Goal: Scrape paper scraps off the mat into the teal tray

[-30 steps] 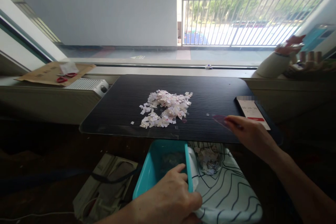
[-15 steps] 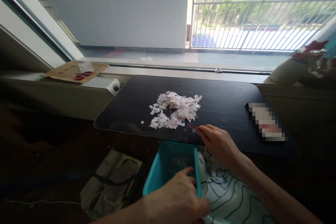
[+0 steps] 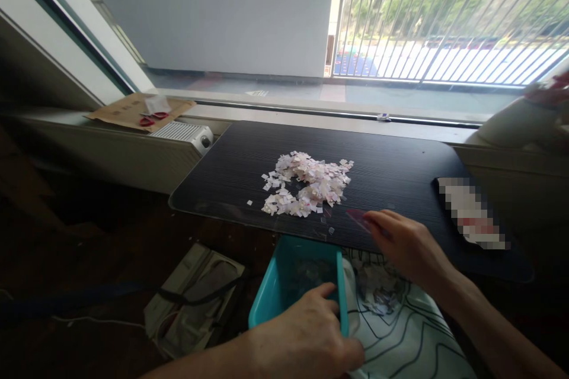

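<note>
My right hand point(image 3: 402, 243) pinches a thin, translucent pinkish piece of plastic point(image 3: 358, 218) just above the front of the dark table. To its left lies a heap of small white and pinkish paper squares point(image 3: 311, 180), with a few clear bits scattered along its near side. Below the table edge stands a turquoise plastic bin point(image 3: 262, 302) with small pieces at its bottom, hard to make out. My left hand point(image 3: 313, 323) grips the bin's right wall, its fingers inside the rim and its thumb outside.
The black table point(image 3: 217, 172) stands by the window, with a pixelated flat object point(image 3: 471, 213) at its right. Paper scraps point(image 3: 383, 291) lie on patterned fabric point(image 3: 413, 331) over the lap. Red-handled scissors point(image 3: 153, 119) rest on a brown envelope point(image 3: 127, 111) at left.
My right hand has drawn the plastic piece rightward, away from the paper heap. My left hand stays on the bin. The whole view has shifted slightly.
</note>
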Available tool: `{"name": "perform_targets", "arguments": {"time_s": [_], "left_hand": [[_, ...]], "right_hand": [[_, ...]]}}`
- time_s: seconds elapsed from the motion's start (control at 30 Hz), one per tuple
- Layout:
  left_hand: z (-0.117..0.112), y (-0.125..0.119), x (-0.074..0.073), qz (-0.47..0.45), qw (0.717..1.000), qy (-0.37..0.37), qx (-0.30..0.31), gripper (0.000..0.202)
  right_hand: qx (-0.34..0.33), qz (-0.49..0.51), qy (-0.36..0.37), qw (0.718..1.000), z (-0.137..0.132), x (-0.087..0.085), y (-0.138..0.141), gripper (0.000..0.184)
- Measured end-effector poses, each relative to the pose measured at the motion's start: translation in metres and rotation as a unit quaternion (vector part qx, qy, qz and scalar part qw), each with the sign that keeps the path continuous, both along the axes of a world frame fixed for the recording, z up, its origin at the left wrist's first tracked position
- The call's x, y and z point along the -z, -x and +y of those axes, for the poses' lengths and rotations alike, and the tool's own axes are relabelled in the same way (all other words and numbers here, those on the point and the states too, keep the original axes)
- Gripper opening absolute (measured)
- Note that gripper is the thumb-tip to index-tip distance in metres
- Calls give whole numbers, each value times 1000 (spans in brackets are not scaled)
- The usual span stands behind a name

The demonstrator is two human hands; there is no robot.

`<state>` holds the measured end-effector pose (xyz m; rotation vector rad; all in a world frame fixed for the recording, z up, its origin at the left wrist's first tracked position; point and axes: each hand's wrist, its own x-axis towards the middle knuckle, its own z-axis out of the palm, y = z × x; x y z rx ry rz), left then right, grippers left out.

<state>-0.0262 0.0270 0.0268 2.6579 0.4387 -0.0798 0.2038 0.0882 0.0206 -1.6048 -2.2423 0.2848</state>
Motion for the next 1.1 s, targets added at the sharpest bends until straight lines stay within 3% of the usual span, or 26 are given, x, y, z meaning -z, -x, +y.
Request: {"name": "perform_targets", "arguments": {"time_s": [0.1, 0.17, 0.23, 0.47, 0.53, 0.63, 0.7, 0.8, 1.0, 1.1], "left_hand": [[2, 0, -2, 9, 1000, 3, 1, 23], [4, -1, -3, 11, 1000, 13, 20, 22], [5, -2, -5, 12, 1000, 17, 22, 21], [-2, -3, -2, 20, 999, 20, -23, 23], [0, -2, 0, 15, 999, 23, -18, 22], [6, 0, 2, 8, 999, 39, 13, 23], [7, -1, 2, 10, 998, 48, 25, 21], [5, -3, -1, 24, 999, 28, 3, 21], [-2, -4, -5, 22, 999, 35, -14, 24], [-3, -2, -3, 16, 999, 32, -25, 23]], "right_hand": [[131, -76, -68, 986, 5, 5, -41, 23], [170, -109, -79, 976, 7, 9, -58, 23], [160, -104, -72, 979, 8, 11, -59, 24], [20, 15, 0, 1000, 8, 4, -8, 24], [33, 17, -17, 999, 7, 2, -14, 24], [134, -46, -89, 986, 5, 3, -40, 22], [157, -77, -85, 981, 4, 6, -52, 22], [117, -61, -49, 990, 1, 10, -43, 23], [6, 9, 17, 1000, 0, 7, 24, 23], [-42, 48, 43, 997, 1, 3, 33, 24]]}}
